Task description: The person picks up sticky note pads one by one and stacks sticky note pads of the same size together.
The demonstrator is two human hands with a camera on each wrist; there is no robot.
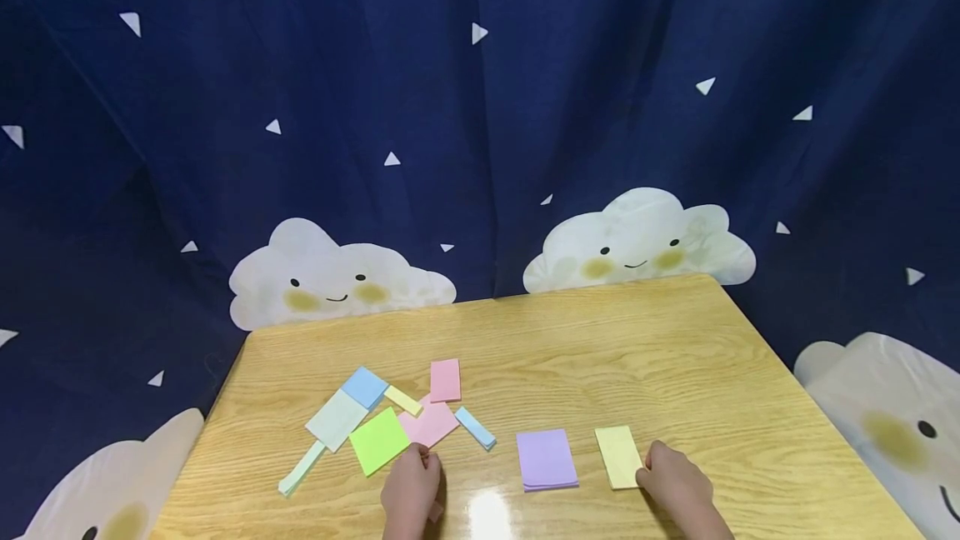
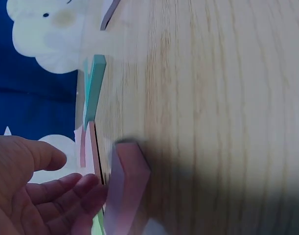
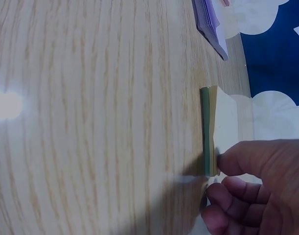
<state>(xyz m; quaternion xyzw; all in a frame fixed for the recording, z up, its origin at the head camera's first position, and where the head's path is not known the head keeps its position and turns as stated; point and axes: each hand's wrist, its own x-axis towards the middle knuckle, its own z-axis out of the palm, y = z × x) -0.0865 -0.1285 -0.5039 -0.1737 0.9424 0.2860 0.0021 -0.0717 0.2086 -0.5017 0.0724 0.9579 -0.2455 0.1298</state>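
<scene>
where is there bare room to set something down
Widest: the tabletop behind the purple pad and wide yellow pad. Right of the right hand is bare too. The blue strip and purple pad border a narrow gap. Crowded: the left cluster around the lime pad.

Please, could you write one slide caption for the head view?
Left hand and right hand near coloured paper pads on a wood-grained table, before a dark-blue curtain with smiling clouds.

Eleven stacks of paper notes [image 1: 546, 458]; two hands [image 1: 411, 488] [image 1: 679, 482]; four printed clouds [image 1: 341, 290]; one wooden table [image 1: 600, 365].
</scene>
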